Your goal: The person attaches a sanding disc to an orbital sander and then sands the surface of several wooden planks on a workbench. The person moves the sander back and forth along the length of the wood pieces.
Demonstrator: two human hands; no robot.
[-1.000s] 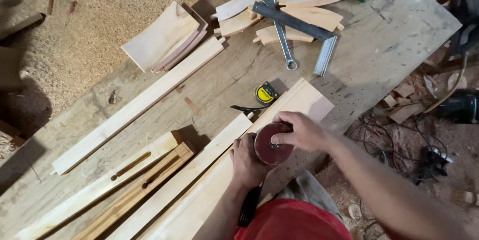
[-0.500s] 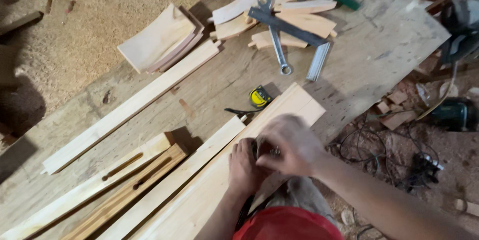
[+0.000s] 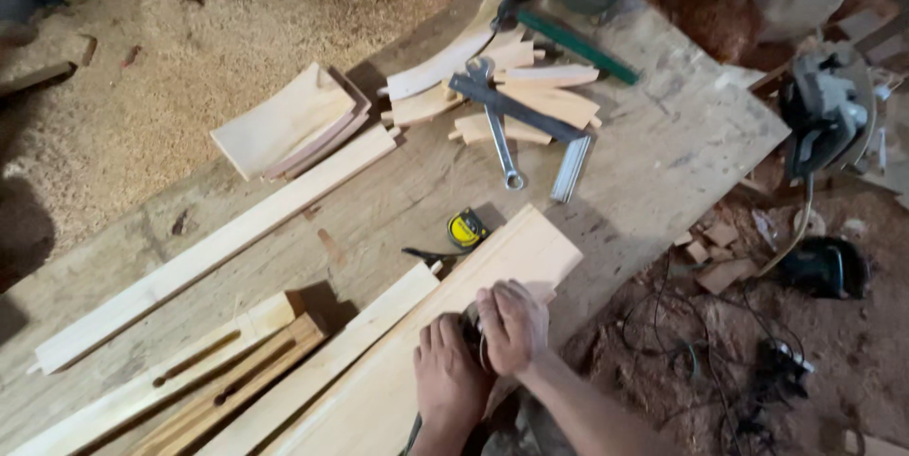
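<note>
My left hand (image 3: 445, 375) and my right hand (image 3: 513, 323) are pressed together at the near edge of a wide pale plank (image 3: 516, 248) on the workbench. Both hands close around a dark hand-held sanding tool (image 3: 471, 325), which they almost wholly hide. Its dark body runs down under my left wrist. A narrower plank (image 3: 350, 342) lies alongside the wide one on the left.
A yellow tape measure (image 3: 467, 228) lies just beyond the plank. Further back, a wrench (image 3: 502, 148) and a metal square (image 3: 519, 108) rest on curved wood offcuts (image 3: 554, 101). A long batten (image 3: 218, 248), slotted pieces (image 3: 222, 371) and stacked boards (image 3: 284, 120) lie left. A circular saw (image 3: 828, 110) sits right.
My right hand held a reddish sanding disc in plain sight; now both hands have closed over the tool and hide the disc. The view has shifted right and down.
</note>
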